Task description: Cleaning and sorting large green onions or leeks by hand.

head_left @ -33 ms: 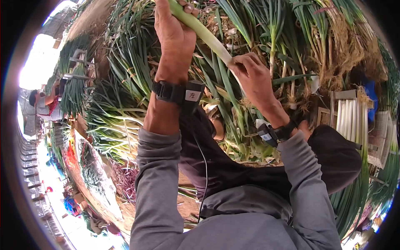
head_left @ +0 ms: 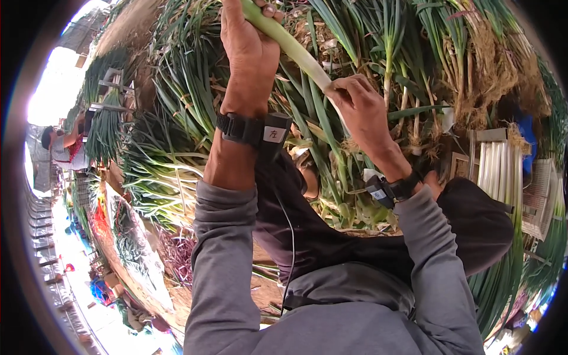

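Note:
A thick green onion (head_left: 294,52) runs slantwise between my hands at the top of the view, green toward the upper left and white toward the lower right. My left hand (head_left: 251,56) is wrapped round its green part. Lower down, my right hand (head_left: 362,109) pinches the white end between thumb and fingers. The rooty tip shows just under the right hand, partly hidden by it. Loose green leaves and peeled skins (head_left: 337,207) lie below my hands, in front of my folded legs.
Untrimmed green onions with brown roots (head_left: 485,77) are heaped at the upper right. Cleaned white stalks (head_left: 496,165) lie in a frame by my right knee. More green onions (head_left: 163,183) lie at the left. A co-worker (head_left: 65,145) is at the far left, beside a bundle (head_left: 106,133).

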Demonstrator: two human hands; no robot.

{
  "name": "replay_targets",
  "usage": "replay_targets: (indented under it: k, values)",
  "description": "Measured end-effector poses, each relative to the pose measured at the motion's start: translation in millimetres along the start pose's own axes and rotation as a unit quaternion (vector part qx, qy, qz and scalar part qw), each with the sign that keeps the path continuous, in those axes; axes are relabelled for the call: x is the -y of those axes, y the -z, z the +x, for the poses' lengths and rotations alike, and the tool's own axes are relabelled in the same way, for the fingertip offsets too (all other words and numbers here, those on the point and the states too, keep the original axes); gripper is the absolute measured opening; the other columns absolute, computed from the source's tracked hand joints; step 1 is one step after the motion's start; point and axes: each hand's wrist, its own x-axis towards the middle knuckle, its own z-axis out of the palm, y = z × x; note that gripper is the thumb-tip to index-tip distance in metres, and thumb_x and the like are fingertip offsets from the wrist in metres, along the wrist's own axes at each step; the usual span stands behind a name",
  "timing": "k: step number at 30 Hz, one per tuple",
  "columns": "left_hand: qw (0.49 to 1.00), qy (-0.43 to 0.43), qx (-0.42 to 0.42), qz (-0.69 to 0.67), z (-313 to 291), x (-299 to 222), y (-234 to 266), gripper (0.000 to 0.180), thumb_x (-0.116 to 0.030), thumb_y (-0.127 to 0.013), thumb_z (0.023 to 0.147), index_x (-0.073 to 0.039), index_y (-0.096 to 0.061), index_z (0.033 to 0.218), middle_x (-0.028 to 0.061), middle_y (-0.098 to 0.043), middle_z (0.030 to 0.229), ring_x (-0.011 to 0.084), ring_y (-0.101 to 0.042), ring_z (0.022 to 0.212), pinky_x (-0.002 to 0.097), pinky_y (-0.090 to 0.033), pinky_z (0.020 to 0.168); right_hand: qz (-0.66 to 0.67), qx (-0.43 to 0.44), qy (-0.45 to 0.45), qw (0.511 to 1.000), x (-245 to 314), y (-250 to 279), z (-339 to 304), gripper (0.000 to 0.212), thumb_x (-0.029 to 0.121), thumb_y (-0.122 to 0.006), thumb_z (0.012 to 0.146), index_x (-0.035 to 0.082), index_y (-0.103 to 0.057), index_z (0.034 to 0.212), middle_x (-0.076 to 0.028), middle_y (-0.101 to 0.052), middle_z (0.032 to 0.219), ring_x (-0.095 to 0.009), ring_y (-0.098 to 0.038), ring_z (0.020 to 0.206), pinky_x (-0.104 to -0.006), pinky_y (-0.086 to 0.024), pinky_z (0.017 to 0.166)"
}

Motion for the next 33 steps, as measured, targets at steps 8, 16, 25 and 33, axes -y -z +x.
replay_targets:
  k: [8,16,25,33]
  values:
    - [1.000,-0.001,-0.025,0.012,-5,1,3,0.032,-0.037,-0.067,0.095,-0.011,-0.052,0.105,0.0032,-0.050,0.082,0.0171,-0.052,0.072,0.0335,-0.048,0.067,0.022,0.081,-0.074,0.994,0,10,11,0.017,0.013,-0.074,0.083,0.005,-0.063,0.092,-0.009,-0.064,0.086,-0.029,-0.064,0.072,-0.0381,-0.050,0.062]
    - [0.993,-0.002,-0.086,0.077,1,-2,5,0.036,-0.042,-0.066,0.095,-0.011,-0.050,0.105,0.0033,-0.050,0.079,0.0151,-0.051,0.068,0.0321,-0.046,0.062,-0.077,0.128,0.060,0.987,6,27,-12,0.017,0.006,-0.070,0.083,0.005,-0.058,0.095,-0.007,-0.061,0.089,-0.022,-0.065,0.071,-0.0320,-0.051,0.060]
    - [0.993,0.072,0.093,-0.009,32,-36,41,0.074,-0.063,-0.054,0.090,-0.004,-0.044,0.134,0.0023,-0.049,0.080,0.0117,-0.045,0.069,0.0285,-0.040,0.068,0.384,-0.093,-0.252,0.883,-34,90,-36,0.009,0.011,-0.061,0.097,0.002,-0.061,0.098,-0.008,-0.067,0.077,-0.010,-0.066,0.069,-0.0244,-0.056,0.061]
    - [0.996,-0.016,0.071,0.046,23,-27,25,0.044,-0.055,-0.063,0.092,-0.014,-0.046,0.094,-0.0007,-0.052,0.072,0.0101,-0.049,0.061,0.0271,-0.042,0.057,0.079,0.125,-0.285,0.947,-15,88,-43,0.028,0.013,-0.065,0.094,0.000,-0.064,0.120,-0.015,-0.070,0.101,-0.019,-0.068,0.076,-0.0296,-0.058,0.070]
